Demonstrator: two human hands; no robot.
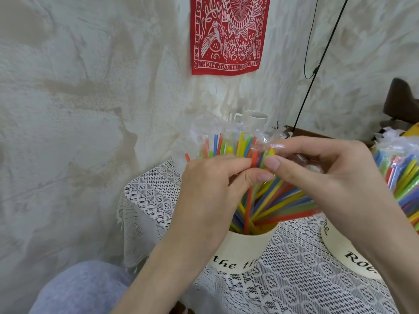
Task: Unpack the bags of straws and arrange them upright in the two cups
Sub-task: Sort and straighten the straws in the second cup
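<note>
At centre frame, both hands work straws above a lettered cup.
Left hand (210,177) and right hand (317,168) each pinch the tips of coloured straws (272,205) fanning out of the cream cup (244,248); a second cup (347,252) sits lower right. Tugging sideways could tip the cup or spill straws onto the lace cloth (294,279).

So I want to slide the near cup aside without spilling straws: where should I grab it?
Grip the near cup round its bare cream wall below the rim, coming from the side; the straws fan out over the top, leaving no grip from above.
</note>
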